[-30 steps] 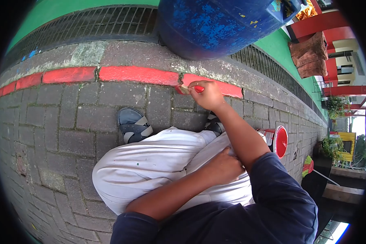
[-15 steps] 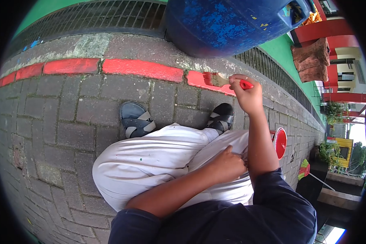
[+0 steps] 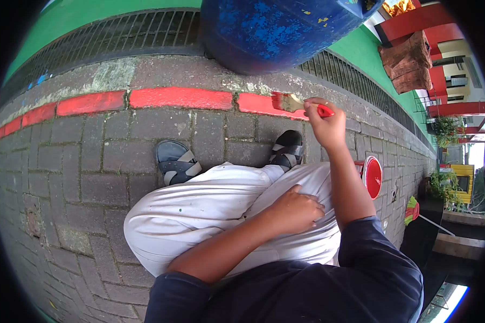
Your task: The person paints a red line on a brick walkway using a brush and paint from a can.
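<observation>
My right hand [image 3: 327,125] is closed around the red handle of a paintbrush [image 3: 292,102]. Its bristles, coated in red, point left at the upper edge of a red-painted curb brick [image 3: 256,102]. My left hand [image 3: 299,209] rests on my right thigh over the white trousers [image 3: 199,210], its fingers loosely bent and holding nothing. Beside my right forearm stands a can of red paint [image 3: 372,177], partly hidden behind my leg. Farther left along the same row lies another glossy red brick [image 3: 180,98].
A large blue barrel [image 3: 275,37] stands just beyond the curb, near the metal drain grate [image 3: 145,32]. Grey paving blocks [image 3: 108,156] lie under my sandals [image 3: 177,161]. To the right are a red-and-green broom head [image 3: 412,210] and a brown block-like object [image 3: 407,62].
The brush has tilted slightly, bringing its bristles up toward the brick's upper edge. My left hand's raised finger has come down onto the thigh. The whole view has shifted a little.
</observation>
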`<state>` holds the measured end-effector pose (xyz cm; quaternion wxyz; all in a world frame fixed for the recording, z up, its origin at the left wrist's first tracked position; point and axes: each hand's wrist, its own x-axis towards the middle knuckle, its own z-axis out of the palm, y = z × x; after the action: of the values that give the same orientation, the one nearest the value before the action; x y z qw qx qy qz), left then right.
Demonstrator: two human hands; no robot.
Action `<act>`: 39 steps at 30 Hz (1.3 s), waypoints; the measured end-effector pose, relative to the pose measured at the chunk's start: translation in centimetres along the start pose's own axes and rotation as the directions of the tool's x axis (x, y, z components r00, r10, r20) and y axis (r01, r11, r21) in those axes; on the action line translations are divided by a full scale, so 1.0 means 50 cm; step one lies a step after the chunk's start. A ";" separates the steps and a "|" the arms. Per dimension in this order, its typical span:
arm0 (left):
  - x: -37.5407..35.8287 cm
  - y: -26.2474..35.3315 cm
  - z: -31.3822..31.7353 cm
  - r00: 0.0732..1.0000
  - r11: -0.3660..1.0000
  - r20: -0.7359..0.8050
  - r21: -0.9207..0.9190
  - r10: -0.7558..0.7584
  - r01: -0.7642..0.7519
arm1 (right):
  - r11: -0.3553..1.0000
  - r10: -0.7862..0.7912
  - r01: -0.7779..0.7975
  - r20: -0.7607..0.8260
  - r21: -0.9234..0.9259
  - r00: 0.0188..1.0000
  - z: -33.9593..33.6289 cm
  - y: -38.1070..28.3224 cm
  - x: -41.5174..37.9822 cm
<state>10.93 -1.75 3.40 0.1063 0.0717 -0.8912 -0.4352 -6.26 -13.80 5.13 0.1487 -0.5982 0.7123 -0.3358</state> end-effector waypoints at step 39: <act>0.424 0.095 0.193 0.955 0.934 -0.246 0.349 0.168 -0.074 | 0.670 0.665 -0.677 -0.158 -0.305 0.729 -0.575 0.704 -0.288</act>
<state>-12.19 3.83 4.06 0.2408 0.0924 -0.9318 -0.2555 -46.91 10.62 0.31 0.1435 -0.3050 0.9312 -0.1384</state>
